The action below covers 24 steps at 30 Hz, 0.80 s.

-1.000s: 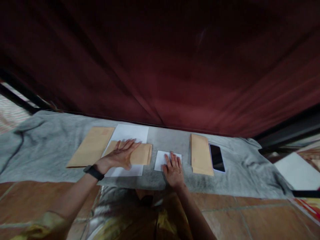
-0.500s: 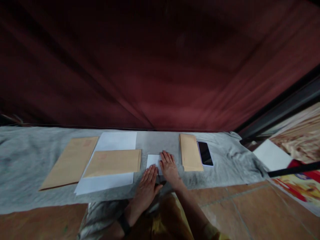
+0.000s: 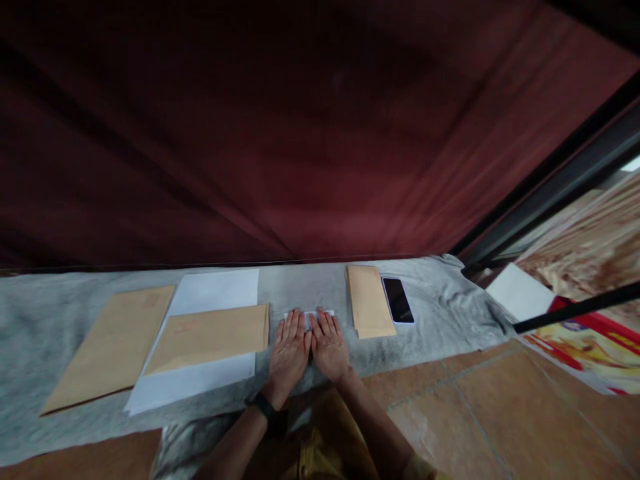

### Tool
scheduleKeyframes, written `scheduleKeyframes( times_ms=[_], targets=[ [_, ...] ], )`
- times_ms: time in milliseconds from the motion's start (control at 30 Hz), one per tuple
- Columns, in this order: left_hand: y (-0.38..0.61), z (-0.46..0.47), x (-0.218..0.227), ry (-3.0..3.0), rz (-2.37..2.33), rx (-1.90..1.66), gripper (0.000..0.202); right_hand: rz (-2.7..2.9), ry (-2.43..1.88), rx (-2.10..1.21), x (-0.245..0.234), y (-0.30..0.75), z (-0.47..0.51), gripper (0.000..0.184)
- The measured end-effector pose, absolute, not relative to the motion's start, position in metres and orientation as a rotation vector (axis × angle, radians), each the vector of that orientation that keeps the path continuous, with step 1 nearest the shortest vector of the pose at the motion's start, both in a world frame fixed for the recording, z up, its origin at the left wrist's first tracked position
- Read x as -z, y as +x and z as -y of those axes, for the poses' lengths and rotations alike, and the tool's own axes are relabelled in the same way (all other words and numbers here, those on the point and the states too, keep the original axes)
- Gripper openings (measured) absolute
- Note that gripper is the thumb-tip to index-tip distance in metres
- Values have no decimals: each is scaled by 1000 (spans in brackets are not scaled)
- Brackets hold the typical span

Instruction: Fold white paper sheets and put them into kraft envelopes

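A small piece of white paper (image 3: 309, 321) lies on the grey cloth, mostly covered by my hands. My left hand (image 3: 289, 353) rests flat on its left part, fingers stretched forward. Beside it, my right hand (image 3: 329, 348) lies flat on the right part, the two thumbs close together. To the left, a brown envelope stack (image 3: 213, 337) sits across white paper sheets (image 3: 215, 290). Right of my hands is another pile of brown envelopes (image 3: 370, 301).
A larger brown envelope (image 3: 110, 350) lies at the far left. The phone (image 3: 399, 301) is beside the right pile. A dark red curtain (image 3: 300, 167) hangs behind the grey cloth (image 3: 440, 313). At right are a dark metal bar (image 3: 575, 309) and a colourful box (image 3: 590, 343).
My hands have come level, side by side, and now cover most of the small paper. The left hand slid forward over it. The view has turned slightly to the right.
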<state>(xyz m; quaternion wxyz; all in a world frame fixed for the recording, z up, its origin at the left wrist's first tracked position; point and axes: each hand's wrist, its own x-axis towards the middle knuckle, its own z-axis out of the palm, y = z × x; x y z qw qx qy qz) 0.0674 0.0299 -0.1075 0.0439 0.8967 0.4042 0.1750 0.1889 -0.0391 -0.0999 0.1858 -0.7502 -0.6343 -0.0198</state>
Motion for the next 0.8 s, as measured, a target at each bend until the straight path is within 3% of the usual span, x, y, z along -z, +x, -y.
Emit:
scheduleKeyframes(
  times_ms=[400, 800],
  targets=[
    [63, -29, 118, 2702, -1244, -631, 64, 1658, -2241, 59, 103, 184, 44, 57],
    [41, 3, 104, 2849, -1151, -490, 59, 1644, -2175, -41, 85, 179, 31, 48]
  ],
)
